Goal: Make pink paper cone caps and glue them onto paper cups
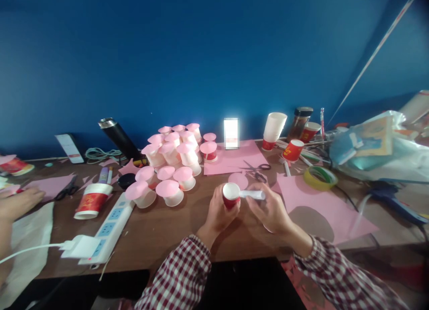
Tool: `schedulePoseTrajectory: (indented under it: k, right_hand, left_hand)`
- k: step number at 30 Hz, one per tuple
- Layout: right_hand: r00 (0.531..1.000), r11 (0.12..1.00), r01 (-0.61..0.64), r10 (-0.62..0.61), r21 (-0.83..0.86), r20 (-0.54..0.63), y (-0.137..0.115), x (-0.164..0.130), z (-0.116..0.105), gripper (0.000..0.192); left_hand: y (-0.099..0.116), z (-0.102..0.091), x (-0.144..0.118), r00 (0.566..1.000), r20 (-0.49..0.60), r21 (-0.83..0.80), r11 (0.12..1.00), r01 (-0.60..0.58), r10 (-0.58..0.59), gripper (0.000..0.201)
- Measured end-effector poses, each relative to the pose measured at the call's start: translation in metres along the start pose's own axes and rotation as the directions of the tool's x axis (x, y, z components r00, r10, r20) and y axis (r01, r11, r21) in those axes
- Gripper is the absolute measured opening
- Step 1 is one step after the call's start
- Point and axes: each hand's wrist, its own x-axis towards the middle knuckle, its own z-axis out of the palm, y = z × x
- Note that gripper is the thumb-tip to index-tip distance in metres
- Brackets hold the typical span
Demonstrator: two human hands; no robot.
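Cup (231, 196) near pink disc (238, 181), scissors (256, 169)

Illumination is moderate and uneven. The blue wall (201, 55) darkens toward the upper corners. The upright phone screen (231, 133) is overexposed, with a halo above and coarse pixelation. Glare washes out detail on the clustered cups (189, 156) and the white tube (254, 194). Deep shadow lies below the table (150, 238). Wide-angle distortion stretches the margins; the plastic bag (378, 138) and glue gun (398, 203) are blurred.

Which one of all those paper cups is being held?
The red paper cup with a white top, in the person's left hand; no hand holds any other.
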Motion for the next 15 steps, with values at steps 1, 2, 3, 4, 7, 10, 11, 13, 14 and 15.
schedulePoseTrajectory:
  k: [1, 2, 3, 4, 7, 10, 11, 13, 14, 15]
  right_hand:
    - [1.0, 1.0, 0.021, -0.021, -0.012, -0.011, 0.0001, -0.0014, 0.0018, 0.015]
    - [0.999, 0.999, 0.039, -0.04, -0.021, -0.022, 0.0002, -0.0027, 0.0037, 0.016]
    - [0.998, 0.998, 0.054, -0.055, -0.026, -0.029, 0.0002, -0.0038, 0.0056, 0.016]
    - [0.998, 0.998, 0.063, -0.064, -0.029, -0.028, 0.0003, -0.0047, 0.0073, 0.016]
    - [0.998, 0.997, 0.068, -0.068, -0.034, -0.016, 0.0006, -0.0065, 0.0103, 0.015]
    - [0.998, 0.997, 0.061, -0.061, -0.05, -0.001, 0.0008, -0.0067, 0.0096, 0.015]
    - [0.998, 0.997, 0.058, -0.058, -0.057, 0.001, 0.0008, -0.0065, 0.0088, 0.015]
    - [0.999, 0.996, 0.052, -0.051, -0.07, 0.015, 0.0001, -0.0056, 0.0066, 0.014]
    - [0.998, 0.996, 0.053, -0.051, -0.075, 0.022, -0.0005, -0.0049, 0.0055, 0.014]
    - [0.998, 0.995, 0.057, -0.055, -0.078, 0.028, -0.0011, -0.0042, 0.0044, 0.013]
  left_hand:
    - [0.0001, -0.0003, -0.0001, 1.0, -0.002, 0.0, 1.0, 0.003, -0.003, 0.039]
    - [0.0001, -0.0005, -0.0003, 1.0, -0.005, -0.003, 1.0, 0.01, -0.01, 0.039]
    - [0.0, -0.0006, -0.0004, 1.0, -0.004, -0.009, 1.0, 0.018, -0.018, 0.039]
    - [-0.0001, -0.0007, -0.0005, 1.0, -0.001, -0.014, 1.0, 0.026, -0.026, 0.04]
    - [-0.0004, -0.0011, -0.0001, 0.999, 0.007, -0.012, 0.999, 0.039, -0.038, 0.04]
    - [0.0001, -0.0016, 0.0007, 0.999, 0.014, 0.003, 0.999, 0.049, -0.049, 0.04]
    - [0.0004, -0.0018, 0.0009, 0.998, 0.018, 0.007, 0.999, 0.053, -0.053, 0.04]
    - [0.0008, -0.0019, 0.0011, 0.998, 0.021, 0.011, 0.998, 0.056, -0.056, 0.04]
    - [0.0008, -0.0018, 0.001, 0.998, 0.015, 0.013, 0.998, 0.054, -0.054, 0.04]
    - [0.0008, -0.0016, 0.0009, 0.999, 0.008, 0.013, 0.999, 0.049, -0.049, 0.04]
